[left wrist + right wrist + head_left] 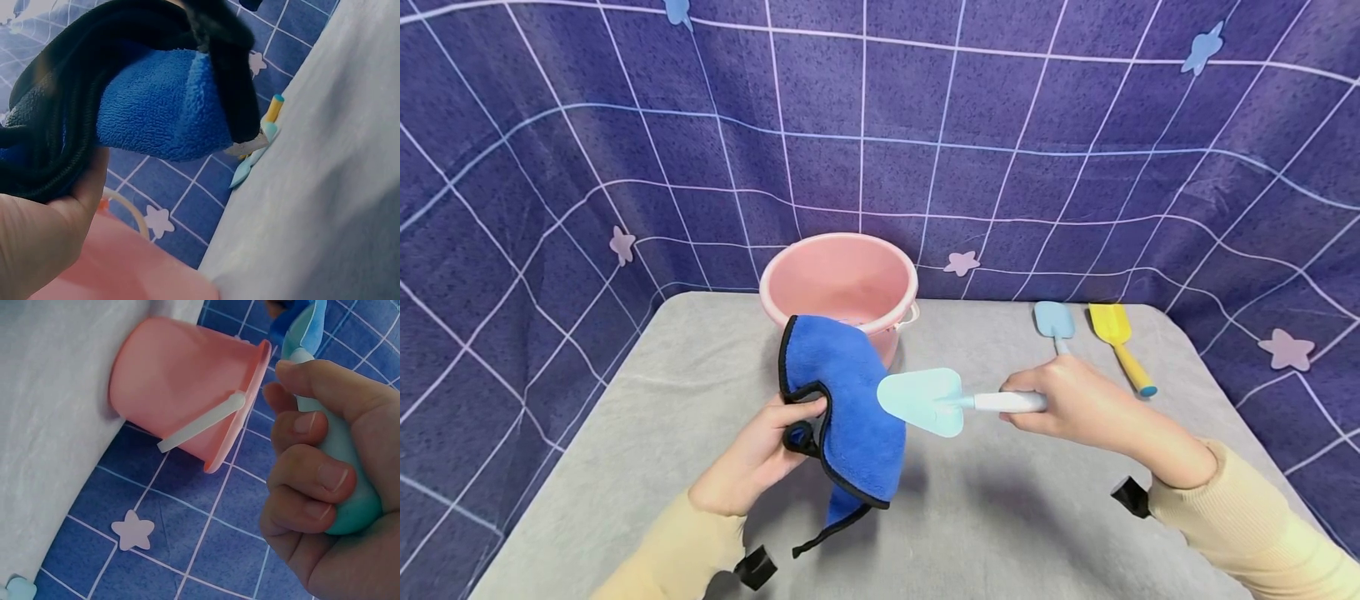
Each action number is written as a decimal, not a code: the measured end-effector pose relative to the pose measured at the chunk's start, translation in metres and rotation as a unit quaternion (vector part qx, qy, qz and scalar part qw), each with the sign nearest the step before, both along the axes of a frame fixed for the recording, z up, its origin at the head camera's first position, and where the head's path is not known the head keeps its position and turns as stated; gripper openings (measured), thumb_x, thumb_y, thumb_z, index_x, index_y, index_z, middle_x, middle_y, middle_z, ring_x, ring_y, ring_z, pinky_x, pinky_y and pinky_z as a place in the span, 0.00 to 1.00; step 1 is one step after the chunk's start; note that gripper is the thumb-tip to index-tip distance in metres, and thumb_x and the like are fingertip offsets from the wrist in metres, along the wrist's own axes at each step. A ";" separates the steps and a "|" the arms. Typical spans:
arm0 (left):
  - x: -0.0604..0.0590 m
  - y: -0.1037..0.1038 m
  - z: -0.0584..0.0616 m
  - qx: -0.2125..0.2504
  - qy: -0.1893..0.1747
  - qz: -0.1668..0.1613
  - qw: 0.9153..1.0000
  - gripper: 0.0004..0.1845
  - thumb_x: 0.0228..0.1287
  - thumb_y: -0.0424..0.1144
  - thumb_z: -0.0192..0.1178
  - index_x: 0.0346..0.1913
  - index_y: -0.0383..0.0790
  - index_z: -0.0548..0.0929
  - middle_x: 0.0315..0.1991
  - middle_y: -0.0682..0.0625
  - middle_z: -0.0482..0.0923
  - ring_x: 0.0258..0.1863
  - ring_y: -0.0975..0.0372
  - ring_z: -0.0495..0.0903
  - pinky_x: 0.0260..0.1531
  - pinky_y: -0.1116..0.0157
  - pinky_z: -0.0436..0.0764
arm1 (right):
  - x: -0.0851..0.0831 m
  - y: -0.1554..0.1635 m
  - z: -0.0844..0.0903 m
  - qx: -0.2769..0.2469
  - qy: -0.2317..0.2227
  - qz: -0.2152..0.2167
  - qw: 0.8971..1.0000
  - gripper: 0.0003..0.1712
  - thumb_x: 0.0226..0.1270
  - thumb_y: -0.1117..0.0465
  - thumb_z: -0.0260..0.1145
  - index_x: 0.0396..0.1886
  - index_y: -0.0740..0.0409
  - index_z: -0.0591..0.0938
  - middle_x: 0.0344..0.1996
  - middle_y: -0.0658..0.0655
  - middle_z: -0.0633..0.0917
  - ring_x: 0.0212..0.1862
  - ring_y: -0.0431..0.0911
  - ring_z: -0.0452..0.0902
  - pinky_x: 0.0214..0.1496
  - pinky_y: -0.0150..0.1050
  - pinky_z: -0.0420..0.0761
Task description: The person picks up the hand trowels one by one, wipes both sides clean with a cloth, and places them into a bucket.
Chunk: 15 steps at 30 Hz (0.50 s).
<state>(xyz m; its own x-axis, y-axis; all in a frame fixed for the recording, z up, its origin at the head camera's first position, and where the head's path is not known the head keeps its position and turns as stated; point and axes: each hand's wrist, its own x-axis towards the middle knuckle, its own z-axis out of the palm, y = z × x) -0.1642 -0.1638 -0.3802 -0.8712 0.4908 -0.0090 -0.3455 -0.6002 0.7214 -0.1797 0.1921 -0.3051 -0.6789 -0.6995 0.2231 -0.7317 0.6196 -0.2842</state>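
Observation:
A blue cloth (868, 417) with black edging hangs folded from my left hand (756, 462), whose thumb lies over its near edge. My right hand (1075, 404) grips the pale handle of a light blue toy trowel (928, 400). The trowel's blade points left and overlaps the cloth in the head view. In the right wrist view, fingers curl round the handle (340, 450), and its teal end shows below them. The left wrist view has the fluffy cloth (165, 103) close up, with the black trim partly covering it.
A pink bucket (765, 292) with a white handle stands behind the cloth at the back of the grey-covered table (647, 467). At the back right lie a light blue toy shovel (1054, 319) and a yellow one (1110, 322). A purple gridded curtain (940, 125) hangs behind.

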 end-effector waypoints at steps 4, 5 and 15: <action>0.002 -0.005 0.001 -0.006 0.009 -0.001 1.000 0.11 0.64 0.26 0.54 0.47 0.41 0.73 0.43 0.51 0.80 0.43 0.64 0.81 0.45 0.67 0.80 | 0.001 0.000 0.000 0.006 -0.001 -0.001 1.000 0.07 0.51 0.62 0.71 0.26 0.44 0.82 0.16 0.35 0.72 0.18 0.27 0.61 0.19 0.25 0.67; 0.003 -0.006 0.001 -0.005 0.011 -0.003 1.000 0.11 0.65 0.26 0.53 0.47 0.41 0.73 0.43 0.51 0.80 0.43 0.64 0.81 0.45 0.67 0.80 | 0.001 -0.001 0.000 0.007 -0.002 -0.001 1.000 0.07 0.51 0.62 0.71 0.26 0.44 0.82 0.16 0.35 0.72 0.18 0.27 0.61 0.19 0.26 0.67; 0.008 -0.016 0.004 -0.007 0.028 0.005 1.000 0.13 0.66 0.26 0.51 0.49 0.42 0.72 0.43 0.52 0.80 0.43 0.64 0.81 0.44 0.67 0.80 | 0.001 -0.001 0.000 0.014 0.008 0.001 1.000 0.08 0.51 0.61 0.71 0.25 0.43 0.81 0.16 0.35 0.72 0.18 0.27 0.61 0.20 0.25 0.67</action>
<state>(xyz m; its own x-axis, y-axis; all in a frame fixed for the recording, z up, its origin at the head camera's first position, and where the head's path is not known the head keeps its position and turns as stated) -0.1560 -0.1797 -0.3764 -0.8750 0.4829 0.0338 -0.2985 -0.5932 0.7476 -0.1782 0.1913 -0.3053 -0.6745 -0.7063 0.2148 -0.7369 0.6262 -0.2547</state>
